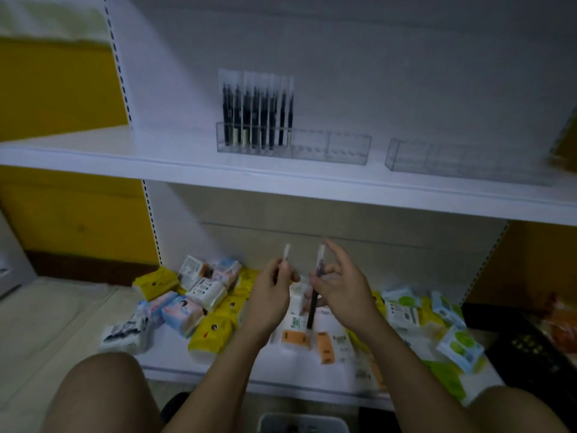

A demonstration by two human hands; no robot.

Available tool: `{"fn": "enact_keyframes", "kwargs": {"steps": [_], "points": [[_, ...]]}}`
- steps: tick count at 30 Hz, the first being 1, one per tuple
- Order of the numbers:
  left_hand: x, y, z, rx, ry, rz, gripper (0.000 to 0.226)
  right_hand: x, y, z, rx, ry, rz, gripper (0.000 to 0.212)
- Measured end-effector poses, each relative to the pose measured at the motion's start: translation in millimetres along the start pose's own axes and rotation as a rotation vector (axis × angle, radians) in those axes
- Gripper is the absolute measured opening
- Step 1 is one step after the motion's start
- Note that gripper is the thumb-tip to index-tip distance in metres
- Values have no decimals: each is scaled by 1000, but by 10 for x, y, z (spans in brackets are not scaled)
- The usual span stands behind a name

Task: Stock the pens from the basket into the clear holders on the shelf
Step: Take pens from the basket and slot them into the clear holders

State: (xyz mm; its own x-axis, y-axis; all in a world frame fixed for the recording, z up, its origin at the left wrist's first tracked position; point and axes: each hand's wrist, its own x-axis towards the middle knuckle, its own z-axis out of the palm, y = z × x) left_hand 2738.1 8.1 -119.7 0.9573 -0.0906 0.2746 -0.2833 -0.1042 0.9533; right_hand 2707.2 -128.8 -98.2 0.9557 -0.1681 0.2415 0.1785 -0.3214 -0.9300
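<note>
My left hand [271, 292] pinches one pen [286, 256] whose pale cap sticks up above the fingers. Beside it my right hand [337, 284] pinches a second dark pen [314, 303] that stands nearly upright. Both hands are in front of the lower shelf, a short gap between them. On the upper shelf [156, 153] a clear holder [293, 145] has several dark pens [257, 110] standing in its left part; its right part looks empty. A second clear holder [437, 157] lies to the right, apparently empty. The white basket's rim [303, 420] shows at the bottom edge.
Several tissue and wipe packs [199, 295] lie scattered over the lower shelf behind my hands. A dark crate [527, 348] stands at the lower right. My bare knees [103, 392] fill the bottom corners. Yellow wall panels flank the white shelving.
</note>
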Motion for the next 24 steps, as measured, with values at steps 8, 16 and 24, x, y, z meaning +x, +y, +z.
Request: {"fn": "enact_keyframes", "kwargs": {"steps": [8,16,24], "points": [[132,740,-185,-24,-67,201,8,154,-630,-186,16,-5,-210,43],[511,1244,-310,174,53,377,19,359,-1187,-353,23,47,-301,40],[988,1736,-474,239,26,452,24,773,-1602,-382,63,107,-412,38]]}}
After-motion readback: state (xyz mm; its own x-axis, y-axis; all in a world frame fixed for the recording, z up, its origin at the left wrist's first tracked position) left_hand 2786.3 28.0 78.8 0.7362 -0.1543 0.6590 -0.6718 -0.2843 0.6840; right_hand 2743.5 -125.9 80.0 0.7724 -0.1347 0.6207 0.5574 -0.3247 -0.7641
